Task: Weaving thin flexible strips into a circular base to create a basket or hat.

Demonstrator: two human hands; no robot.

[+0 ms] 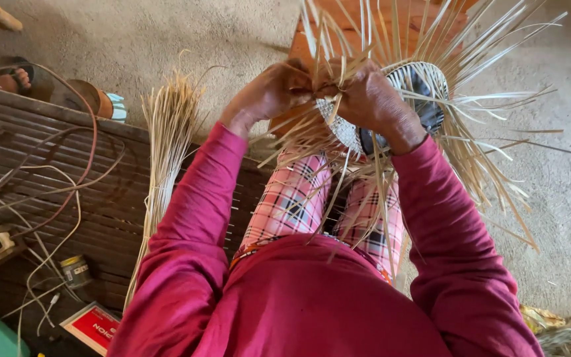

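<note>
Both hands meet above the knees, the left hand (269,92) and right hand (371,99) each pinched tight on pale strips of the half-woven basket (418,92), which sits at about 1 o'clock from the right hand, touching it, its loose strips fanning outward. A bundle of cut strips (166,145) lies on the slatted platform (47,165), at 8 o'clock from the left hand, well apart
</note>
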